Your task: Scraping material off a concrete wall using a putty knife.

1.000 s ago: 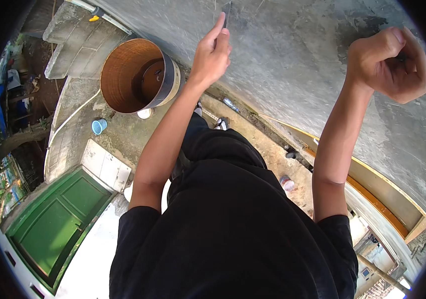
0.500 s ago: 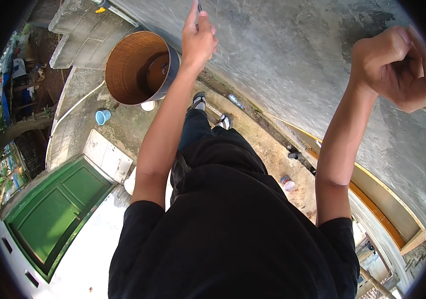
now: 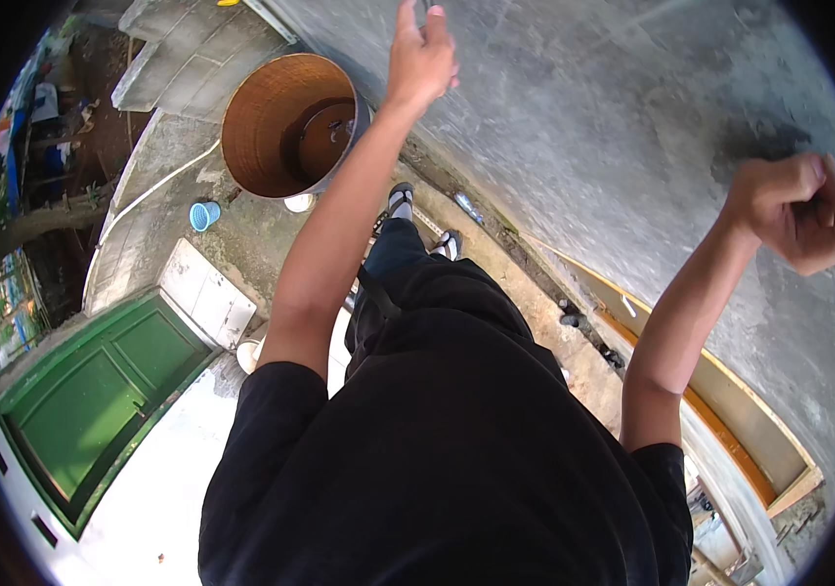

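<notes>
My left hand (image 3: 422, 61) is raised against the grey plastered wall (image 3: 574, 107) near the top of the view. Its index finger points forward, and a thin dark object (image 3: 421, 12) shows between finger and thumb, cut off by the upper edge. On the right, my right hand (image 3: 800, 213) is closed in a loose fist close to the wall, beside a darker patch. Whatever its curled fingers may hold is hidden.
A rusty open drum (image 3: 246, 127) stands left of my left forearm, with a small blue basket (image 3: 204, 216) near it. My sandalled feet are on a narrow concrete strip along the wall. A green door (image 3: 105, 400) lies left, and a wooden frame (image 3: 730, 430) right.
My right hand has dropped lower along the wall. The left hand appears slightly farther right and higher, while the whole view has shifted a little.
</notes>
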{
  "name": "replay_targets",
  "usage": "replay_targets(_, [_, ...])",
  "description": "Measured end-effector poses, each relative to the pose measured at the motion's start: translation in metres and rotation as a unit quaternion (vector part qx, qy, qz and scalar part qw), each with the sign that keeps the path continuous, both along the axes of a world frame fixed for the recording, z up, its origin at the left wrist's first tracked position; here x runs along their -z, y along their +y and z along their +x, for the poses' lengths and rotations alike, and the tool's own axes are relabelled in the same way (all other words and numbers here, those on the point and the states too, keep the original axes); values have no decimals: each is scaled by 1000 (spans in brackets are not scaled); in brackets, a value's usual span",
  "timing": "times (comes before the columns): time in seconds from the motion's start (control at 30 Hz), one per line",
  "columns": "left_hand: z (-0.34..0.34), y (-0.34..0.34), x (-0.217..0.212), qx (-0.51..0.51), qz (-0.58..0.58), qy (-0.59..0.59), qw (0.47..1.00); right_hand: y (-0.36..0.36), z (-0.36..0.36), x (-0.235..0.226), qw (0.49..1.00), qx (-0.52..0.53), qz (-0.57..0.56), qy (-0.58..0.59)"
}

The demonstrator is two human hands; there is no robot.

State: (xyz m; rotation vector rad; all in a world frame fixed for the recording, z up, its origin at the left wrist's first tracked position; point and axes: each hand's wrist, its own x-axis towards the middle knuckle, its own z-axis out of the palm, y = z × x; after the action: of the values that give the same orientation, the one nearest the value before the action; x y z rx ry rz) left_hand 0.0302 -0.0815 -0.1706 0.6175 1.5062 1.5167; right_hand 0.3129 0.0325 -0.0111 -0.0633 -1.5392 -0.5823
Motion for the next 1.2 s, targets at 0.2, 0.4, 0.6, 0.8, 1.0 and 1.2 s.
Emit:
replay_targets(0.2, [17,8,40,-10,12,216,976,-13,2,5,995,90,-20,41])
replay_targets(0.4, [-38,14,39,-85,29,141,986,-19,-2,3,986,167,0,23])
replay_targets(0.6, [-73,33,32,-100,58,149,982,-17,3,4,963,268,2,2])
replay_targets(0.8, [-82,33,68,-136,136,219,957,-28,-6,-3,942,335,4,-9])
replay_targets(1.0, [-111,45,68,-214,179,332,901,-40,-23,-4,915,402,16,-18])
replay_targets(1.2, [-94,51,66,-146,106,296,938,-44,-29,-17,909,414,16,-52])
